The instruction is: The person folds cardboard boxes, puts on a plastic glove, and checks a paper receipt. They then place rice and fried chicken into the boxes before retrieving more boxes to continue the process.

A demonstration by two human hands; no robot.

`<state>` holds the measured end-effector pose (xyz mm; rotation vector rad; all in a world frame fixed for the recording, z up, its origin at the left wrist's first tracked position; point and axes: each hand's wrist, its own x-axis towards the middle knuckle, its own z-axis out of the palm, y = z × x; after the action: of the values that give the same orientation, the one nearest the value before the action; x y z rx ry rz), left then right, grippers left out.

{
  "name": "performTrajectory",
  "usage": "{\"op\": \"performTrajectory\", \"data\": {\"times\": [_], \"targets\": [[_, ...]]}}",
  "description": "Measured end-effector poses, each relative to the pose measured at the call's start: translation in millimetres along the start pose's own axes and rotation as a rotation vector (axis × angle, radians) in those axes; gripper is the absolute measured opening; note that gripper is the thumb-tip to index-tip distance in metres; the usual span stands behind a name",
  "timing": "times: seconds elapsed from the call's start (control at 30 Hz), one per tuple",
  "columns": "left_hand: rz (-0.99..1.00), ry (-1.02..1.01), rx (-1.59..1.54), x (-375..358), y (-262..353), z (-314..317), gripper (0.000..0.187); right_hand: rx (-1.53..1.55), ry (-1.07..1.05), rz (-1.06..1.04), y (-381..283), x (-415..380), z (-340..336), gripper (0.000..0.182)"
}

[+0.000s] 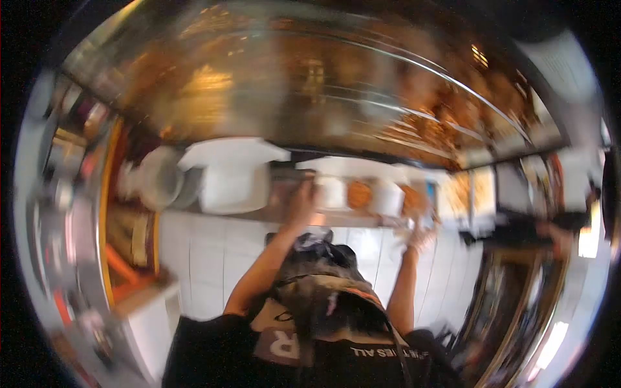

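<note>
My left hand (303,205) reaches to the counter, between a white open container (234,187) and a white tub (332,193). Its fingers are smeared by motion, and whether they hold anything cannot be made out. Farther right, my right hand (422,238) seems to wear a clear glove and is blurred too. It is at the counter's front edge, below a tub with orange-brown contents (414,202). Another tub of orange-brown food (359,193) and a white one (387,198) stand between my hands.
A glass display case (304,84) with blurred golden-brown items runs behind the counter. A tray of pale orange food (466,193) lies at the right. Round clear containers (160,178) stand at the left. Another person in dark clothes (517,229) is at the far right.
</note>
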<state>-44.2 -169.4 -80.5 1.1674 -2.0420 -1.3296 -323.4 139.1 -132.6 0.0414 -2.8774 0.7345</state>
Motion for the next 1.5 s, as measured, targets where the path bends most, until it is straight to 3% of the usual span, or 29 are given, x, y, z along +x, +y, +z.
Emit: {"op": "performTrajectory", "data": {"times": [0.07,0.1,0.13,0.2,0.23,0.27,0.3,0.47,0.5,0.57,0.6,0.67,0.7,0.73,0.8,0.87,0.93,1.0,1.03,1.07,1.13,1.17,1.27,1.4,1.5], "targets": [[-0.046,-0.046,-0.032,5,6,0,0.045,0.927,-0.244,0.433,-8,-18,21,0.083],[-0.013,-0.092,0.130,18,-39,18,0.044,0.877,-0.371,0.676,-75,-39,-33,0.088],[-0.021,-0.174,0.128,18,3,-2,0.047,0.639,-0.231,0.582,-40,-29,17,0.086],[-0.082,-0.211,0.097,26,-4,7,0.049,0.625,-0.324,0.429,-83,-42,-14,0.082],[-0.058,-0.241,0.101,24,-15,10,0.049,0.470,-0.295,0.438,-102,-44,-26,0.070],[-0.043,-0.135,0.060,25,-33,20,0.049,0.319,-0.269,0.452,-117,-47,-35,0.059],[-0.031,-0.031,0.011,26,-40,28,0.048,0.385,-0.264,0.449,-112,-49,-29,0.060],[0.085,0.035,-0.073,13,-16,41,0.048,0.377,-0.143,0.507,-137,-55,-36,0.055],[-0.012,0.070,-0.055,5,0,39,0.049,0.376,-0.137,0.523,-126,-57,-30,0.055],[-0.092,0.093,-0.043,4,10,43,0.050,0.819,-0.385,0.553,-85,-54,4,0.058],[-0.038,0.073,-0.056,8,-2,45,0.050,0.824,-0.363,0.554,-73,-51,14,0.058],[0.027,0.049,-0.070,8,-6,43,0.050,1.123,-0.095,0.328,-77,-53,19,0.069],[0.010,0.045,-0.087,7,1,41,0.048,1.317,-0.181,0.310,-79,-56,8,0.077],[-0.008,0.042,-0.103,5,4,40,0.047,1.323,-0.169,0.309,-81,-54,-6,0.077],[0.006,0.014,-0.145,-2,-3,38,0.045,1.296,-0.479,0.437,-75,-51,-24,0.073],[-0.068,0.134,-0.059,-13,-3,44,0.043,1.347,-0.534,0.477,-69,-49,-30,0.063],[-0.080,0.144,-0.110,-34,-7,45,0.042,1.481,-0.615,0.486,-64,-43,-44,0.065],[-0.094,0.163,-0.165,-54,21,60,0.042,1.506,-0.689,0.495,-56,-31,-60,0.069],[-0.155,0.185,-0.267,-72,51,64,0.041,1.453,-0.756,0.519,-41,-23,-50,0.087],[-0.215,0.208,-0.365,-84,70,71,0.041,1.456,-0.768,0.526,-20,-15,-39,0.087],[-0.173,0.272,-0.268,-98,71,84,0.045,1.357,-0.915,0.383,1,-1,-16,0.089],[-0.179,0.313,-0.205,-106,67,89,0.047,1.356,-0.924,0.485,-13,12,-53,0.092],[-0.266,0.517,-0.150,-118,59,118,0.054,1.503,-0.972,0.482,-6,32,-29,0.091],[-0.270,0.462,-0.126,-110,65,135,0.058,1.625,-1.043,0.447,-6,45,-25,0.085],[-0.293,0.529,-0.147,-111,53,138,0.055,1.473,-1.083,0.514,-20,54,-60,0.078]]}}
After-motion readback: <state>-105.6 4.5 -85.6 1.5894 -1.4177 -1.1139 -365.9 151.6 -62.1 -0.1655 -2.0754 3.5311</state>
